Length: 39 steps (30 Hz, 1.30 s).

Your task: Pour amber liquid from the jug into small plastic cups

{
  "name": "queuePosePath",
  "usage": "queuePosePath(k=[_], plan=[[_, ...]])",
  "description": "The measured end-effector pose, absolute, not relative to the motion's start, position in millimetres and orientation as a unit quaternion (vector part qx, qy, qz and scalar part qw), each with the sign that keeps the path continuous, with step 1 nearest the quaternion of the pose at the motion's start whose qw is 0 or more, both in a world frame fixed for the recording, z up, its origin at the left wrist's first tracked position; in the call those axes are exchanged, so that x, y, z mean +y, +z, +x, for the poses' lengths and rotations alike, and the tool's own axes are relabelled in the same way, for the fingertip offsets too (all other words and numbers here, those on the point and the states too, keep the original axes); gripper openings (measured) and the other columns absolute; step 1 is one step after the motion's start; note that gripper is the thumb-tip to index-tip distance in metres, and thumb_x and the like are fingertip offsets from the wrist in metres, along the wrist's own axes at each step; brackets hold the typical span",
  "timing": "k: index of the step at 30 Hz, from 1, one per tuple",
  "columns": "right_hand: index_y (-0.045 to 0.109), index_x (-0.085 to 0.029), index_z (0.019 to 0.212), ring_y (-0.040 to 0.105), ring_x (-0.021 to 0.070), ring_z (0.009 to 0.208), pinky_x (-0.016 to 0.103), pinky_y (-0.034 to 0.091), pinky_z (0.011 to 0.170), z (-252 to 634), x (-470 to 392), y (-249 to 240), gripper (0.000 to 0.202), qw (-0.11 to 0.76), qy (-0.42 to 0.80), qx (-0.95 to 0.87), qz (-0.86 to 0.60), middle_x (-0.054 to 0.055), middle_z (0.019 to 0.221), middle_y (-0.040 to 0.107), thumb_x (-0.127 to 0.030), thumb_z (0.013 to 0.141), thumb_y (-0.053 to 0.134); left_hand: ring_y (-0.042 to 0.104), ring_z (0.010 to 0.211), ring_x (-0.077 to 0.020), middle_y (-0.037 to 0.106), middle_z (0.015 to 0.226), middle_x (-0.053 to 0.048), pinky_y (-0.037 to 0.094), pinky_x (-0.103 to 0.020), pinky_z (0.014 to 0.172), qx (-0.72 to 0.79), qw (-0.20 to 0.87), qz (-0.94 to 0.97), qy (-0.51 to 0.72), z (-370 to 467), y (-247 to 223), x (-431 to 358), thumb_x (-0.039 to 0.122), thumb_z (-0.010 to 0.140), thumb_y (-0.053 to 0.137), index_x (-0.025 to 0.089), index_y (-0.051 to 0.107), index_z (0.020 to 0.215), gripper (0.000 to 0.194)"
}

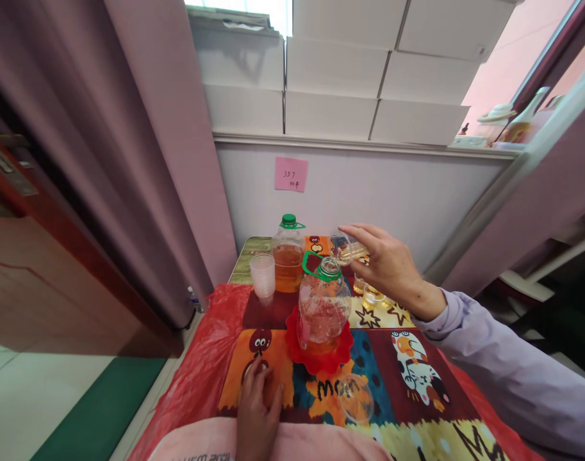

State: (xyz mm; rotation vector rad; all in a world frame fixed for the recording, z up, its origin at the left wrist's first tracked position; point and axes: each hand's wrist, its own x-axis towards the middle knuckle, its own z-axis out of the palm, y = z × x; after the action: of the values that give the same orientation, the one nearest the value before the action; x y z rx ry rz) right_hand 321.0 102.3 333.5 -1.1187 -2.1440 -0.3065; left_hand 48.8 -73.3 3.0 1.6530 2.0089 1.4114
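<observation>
My right hand [386, 262] is closed round a clear plastic cup [348, 248] with pale yellow liquid in it. The cup is tipped to the left, its rim at the open mouth of a clear plastic jug [323, 304] with a green handle. That jug stands on a red scalloped dish [340, 358] and shows a little amber liquid at its bottom. Nearer to me, my left hand [259, 400] lies flat on the patterned cloth [316, 400], fingers stretched out and holding nothing. A clear round lid or cup [356, 398] lies to its right.
Behind the jug, a green-capped bottle [287, 259] of amber liquid stands beside a stack of plastic cups [263, 275]. Small cups of yellow liquid [371, 296] are below my right hand. Red plastic sheeting [200, 358] covers the table's left edge. White boxes [335, 70] line the ledge.
</observation>
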Motion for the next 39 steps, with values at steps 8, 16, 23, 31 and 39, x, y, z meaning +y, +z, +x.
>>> queuePosePath(k=[8, 16, 23, 31, 39], plan=[[0.07, -0.024, 0.14, 0.073, 0.0271, 0.125, 0.044, 0.065, 0.101, 322.0, 107.2, 333.3, 0.057, 0.335, -0.165, -0.846, -0.381, 0.008, 0.14, 0.076, -0.007, 0.086, 0.064, 0.067, 0.132, -0.0396, 0.068, 0.143, -0.019, 0.057, -0.066, 0.11, 0.675, 0.089, 0.565, 0.467, 49.2, 3.7, -74.3, 0.046, 0.098, 0.061, 0.021, 0.076, 0.114, 0.034], [0.067, -0.022, 0.142, 0.067, 0.0256, 0.137, 0.042, 0.06, 0.106, 320.0, 110.6, 334.9, 0.049, 0.306, -0.293, -0.864, -0.271, 0.01, 0.145, 0.074, -0.003, 0.097, 0.057, 0.067, 0.131, -0.0388, 0.068, 0.142, -0.02, 0.057, -0.065, 0.109, 0.671, 0.071, 0.57, 0.469, 50.4, 1.1, -73.1, 0.042, 0.099, 0.06, 0.02, 0.075, 0.115, 0.032], [0.057, -0.03, 0.155, 0.056, 0.0291, 0.15, 0.055, 0.043, 0.126, 326.4, 94.1, 338.6, 0.051, 0.321, -0.245, -0.868, -0.289, 0.007, 0.158, 0.064, -0.016, 0.106, 0.058, 0.065, 0.133, -0.0369, 0.068, 0.139, -0.02, 0.054, -0.062, 0.114, 0.671, 0.09, 0.573, 0.462, 57.0, 20.0, -71.4, 0.041, 0.097, 0.062, 0.018, 0.074, 0.114, 0.031], [0.039, -0.027, 0.163, 0.076, 0.0304, 0.117, 0.048, 0.068, 0.093, 356.9, -9.1, 238.1, 0.074, 0.493, 0.212, -0.699, -0.473, 0.013, 0.133, 0.073, -0.039, 0.098, 0.072, 0.065, 0.134, -0.0348, 0.068, 0.139, -0.02, 0.053, -0.058, 0.116, 0.662, 0.116, 0.572, 0.469, 65.8, 46.5, -78.1, 0.042, 0.098, 0.063, 0.018, 0.071, 0.116, 0.031], [0.04, -0.026, 0.163, 0.07, 0.0346, 0.133, 0.057, 0.06, 0.112, 355.8, -83.3, 120.5, 0.072, 0.493, 0.25, -0.667, -0.499, 0.018, 0.148, 0.066, -0.035, 0.098, 0.07, 0.058, 0.146, -0.0355, 0.061, 0.156, -0.018, 0.047, -0.057, 0.122, 0.533, 0.268, 0.705, 0.383, 129.8, 69.8, -101.6, 0.048, 0.086, 0.084, 0.021, 0.049, 0.156, 0.082]])
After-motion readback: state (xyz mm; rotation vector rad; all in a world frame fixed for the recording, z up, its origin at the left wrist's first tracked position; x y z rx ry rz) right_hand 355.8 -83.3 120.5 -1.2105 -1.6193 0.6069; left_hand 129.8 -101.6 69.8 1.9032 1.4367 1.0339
